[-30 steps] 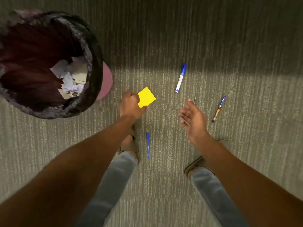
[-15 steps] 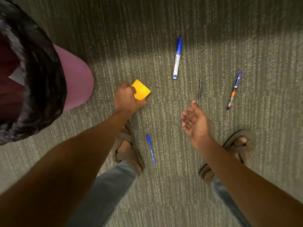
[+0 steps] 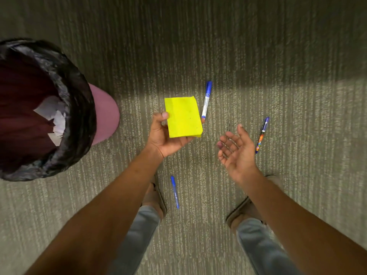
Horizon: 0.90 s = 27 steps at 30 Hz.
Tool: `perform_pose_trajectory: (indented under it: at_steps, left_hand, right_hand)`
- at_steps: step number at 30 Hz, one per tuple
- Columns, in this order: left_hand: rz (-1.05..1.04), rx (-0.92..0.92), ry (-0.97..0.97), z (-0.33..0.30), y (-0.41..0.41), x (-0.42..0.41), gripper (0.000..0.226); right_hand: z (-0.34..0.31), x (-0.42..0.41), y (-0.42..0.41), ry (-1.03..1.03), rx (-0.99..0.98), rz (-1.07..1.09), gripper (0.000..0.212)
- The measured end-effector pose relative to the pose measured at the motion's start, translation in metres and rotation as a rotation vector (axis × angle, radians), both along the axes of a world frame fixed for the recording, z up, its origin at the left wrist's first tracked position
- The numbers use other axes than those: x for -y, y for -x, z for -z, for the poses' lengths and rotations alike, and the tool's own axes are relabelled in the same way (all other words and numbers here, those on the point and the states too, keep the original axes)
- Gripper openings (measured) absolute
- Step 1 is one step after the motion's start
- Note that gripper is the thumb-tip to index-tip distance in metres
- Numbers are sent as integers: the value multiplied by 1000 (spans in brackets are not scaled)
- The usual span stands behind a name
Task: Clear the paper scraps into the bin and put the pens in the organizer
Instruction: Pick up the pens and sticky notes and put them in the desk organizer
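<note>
My left hand (image 3: 164, 135) is turned palm up and holds a yellow pad of sticky notes (image 3: 183, 117), thumb on its left edge and fingers under it. My right hand (image 3: 236, 149) hovers palm up, fingers relaxed, holding nothing. On the carpet lie a blue and white marker (image 3: 206, 100), a thin dark pen (image 3: 228, 128) just beyond my right fingers, a blue and orange pen (image 3: 262, 133) to the right, and a blue pen (image 3: 175, 192) between my feet. The bin (image 3: 79, 108), lined with a black bag, stands at the left with white paper scraps (image 3: 55, 120) inside.
A pink lid or base (image 3: 105, 114) shows from under the bin's right side. My sandalled feet (image 3: 156, 197) stand on grey ribbed carpet (image 3: 297, 175). No organizer is in view.
My left hand has lifted the yellow pad off the carpet and turned palm up with it. My right hand stayed open and rose slightly.
</note>
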State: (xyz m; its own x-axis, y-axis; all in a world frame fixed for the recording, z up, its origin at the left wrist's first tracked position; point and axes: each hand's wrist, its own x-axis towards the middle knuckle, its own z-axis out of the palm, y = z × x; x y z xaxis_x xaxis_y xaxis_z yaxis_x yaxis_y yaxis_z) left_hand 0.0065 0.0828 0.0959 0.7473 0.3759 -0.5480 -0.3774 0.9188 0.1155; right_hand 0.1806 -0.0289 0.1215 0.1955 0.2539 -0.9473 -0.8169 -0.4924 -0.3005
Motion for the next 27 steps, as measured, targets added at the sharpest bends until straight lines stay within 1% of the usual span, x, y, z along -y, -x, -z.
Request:
perform_pose_trajectory:
  at_steps: [1, 3, 4, 5, 6, 7, 8, 9, 10, 12, 14, 15, 17, 20, 21, 22, 24, 25, 27]
  left_hand:
    - [10, 9, 2, -2, -1, -1, 78]
    - [39, -46, 38, -2, -1, -5, 75]
    - [71, -127, 39, -1, -1, -7, 71]
    - [128, -253, -3, 2, 0, -11, 58]
    - [234, -429, -124, 4, 2, -15, 39]
    - [393, -627, -309, 7, 6, -18, 20]
    - [534, -802, -502, 12, 12, -20, 15]
    - [625, -921, -648, 20, 19, -22, 19]
    - [659, -988, -711, 27, 25, -23, 23]
    - [605, -1045, -698, 37, 37, -23, 27]
    - [534, -1076, -678, 47, 44, -22, 27]
    - [531, -1099, -679, 51, 47, -21, 26]
    - [515, -1097, -642, 57, 51, -14, 19]
    - [434, -1034, -568, 66, 53, -2, 10]
    - [406, -1019, -552, 69, 54, 2, 6]
    - [385, -1010, -539, 72, 54, 5, 7]
    - [362, -1009, -515, 79, 54, 11, 17]
    - [346, -1015, -501, 83, 54, 14, 18]
    - [283, -1041, -455, 90, 53, 20, 9]
  right_hand:
    - [0, -1, -2, -2, 11, -27, 44]
    - [1, 0, -4, 0, 40, -95, 44]
    - [3, 2, -5, 1, 52, -127, 45]
    - [5, 4, -5, 2, 63, -153, 47]
    - [7, 6, -5, 6, 78, -179, 48]
    - [11, 10, -4, 15, 101, -210, 48]
    - [15, 14, -3, 27, 129, -245, 46]
    - [21, 19, 0, 40, 155, -278, 41]
    - [26, 24, 3, 51, 174, -304, 36]
    - [38, 32, 13, 68, 185, -339, 26]
    - [51, 38, 26, 70, 206, -391, 22]
    - [58, 41, 35, 67, 233, -439, 21]
    - [74, 50, 56, 55, 320, -585, 20]
    - [98, 64, 90, 21, 434, -810, 18]
    - [104, 68, 101, 14, 471, -869, 18]
    - [110, 72, 110, 11, 517, -928, 19]
    - [120, 80, 125, 19, 610, -1071, 22]
    - [124, 85, 131, 29, 637, -1148, 25]
    - [130, 95, 139, 73, 664, -1298, 33]
